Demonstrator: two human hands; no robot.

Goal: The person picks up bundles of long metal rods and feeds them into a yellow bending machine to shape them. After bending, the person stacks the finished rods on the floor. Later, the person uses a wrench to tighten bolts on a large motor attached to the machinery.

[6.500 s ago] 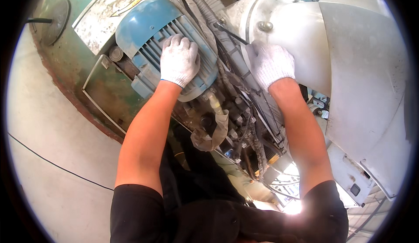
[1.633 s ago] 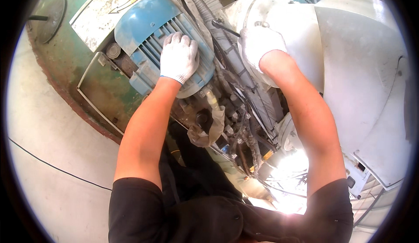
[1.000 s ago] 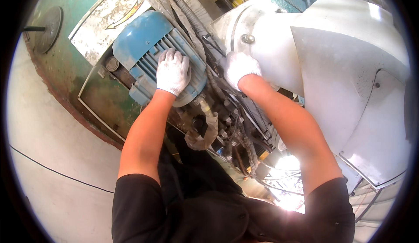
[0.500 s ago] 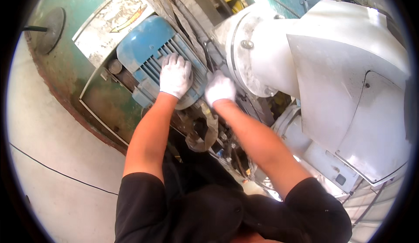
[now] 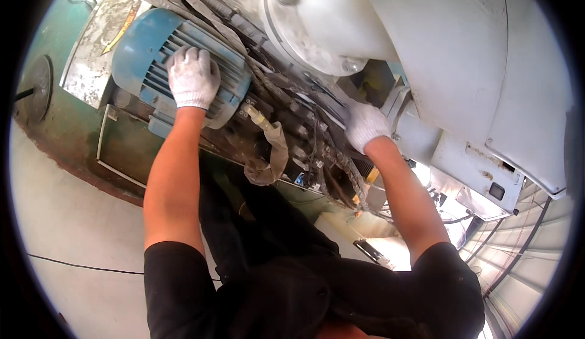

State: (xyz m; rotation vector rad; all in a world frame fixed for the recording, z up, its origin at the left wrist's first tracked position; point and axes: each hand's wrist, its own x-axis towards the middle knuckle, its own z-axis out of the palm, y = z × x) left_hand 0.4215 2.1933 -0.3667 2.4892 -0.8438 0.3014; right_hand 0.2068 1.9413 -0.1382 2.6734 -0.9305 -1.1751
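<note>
My left hand [image 5: 193, 78], in a white knit glove, rests on the cooling fins of a blue electric motor [image 5: 135, 45], its fingers bent down against them. Their tips are hidden. To the right, my right hand [image 5: 367, 124], also gloved and a little blurred, is closed around a slim dark metal tool [image 5: 326, 89]. The tool points up and left from the fist; its exact kind cannot be made out. This hand is beside a run of dirty hoses and cables, just below a large white round joint [image 5: 292, 19] of a machine.
A fabric-wrapped hose [image 5: 277, 153] loops below the motor. A white machine housing [image 5: 463, 52] fills the upper right, with a pale box [image 5: 478, 168] under it. A dirty white panel [image 5: 100, 46] with a yellow arrow stands left of the motor, near a round disc [image 5: 39, 89].
My right hand has moved right and down from beside the motor, carrying the slim tool. My left hand stays on the motor. The view has shifted to the right.
</note>
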